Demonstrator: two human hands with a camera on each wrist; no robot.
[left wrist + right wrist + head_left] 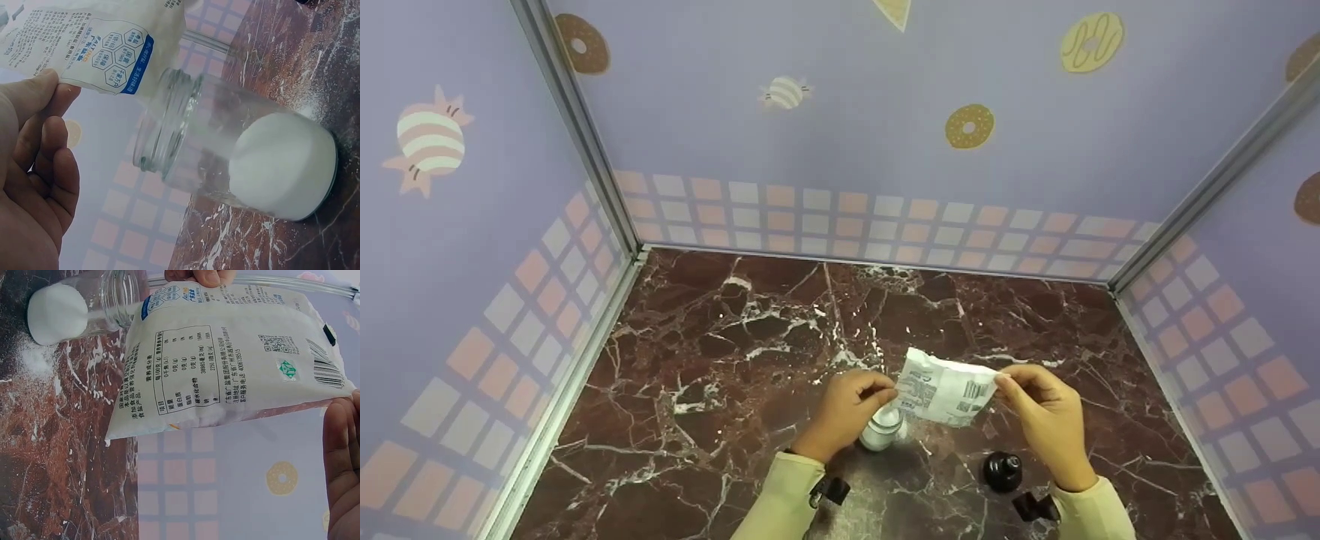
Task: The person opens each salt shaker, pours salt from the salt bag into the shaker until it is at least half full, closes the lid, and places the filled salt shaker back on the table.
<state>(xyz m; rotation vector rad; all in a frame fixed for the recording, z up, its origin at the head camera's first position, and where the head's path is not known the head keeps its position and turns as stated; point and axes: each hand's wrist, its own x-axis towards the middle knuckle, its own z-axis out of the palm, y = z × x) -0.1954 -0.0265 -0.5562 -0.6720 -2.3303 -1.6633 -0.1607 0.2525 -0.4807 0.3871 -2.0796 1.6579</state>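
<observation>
Stretching from hand to hand, the white bag (pixel 946 391) has its long axis running crosswise, with its left end beside the mouth of the glass jar (pixel 879 436); whether the 2 touch, I cannot tell. The left hand (pixel 849 409) pinches the bag's near-jar end between thumb and finger, no gap left, and is the nearer of the 2 hands to the jar. The right hand (pixel 1048 421) pinches the far corner. White powder (pixel 284 166) fills the jar's lower part; the jar stands on the table (pixel 660 435).
</observation>
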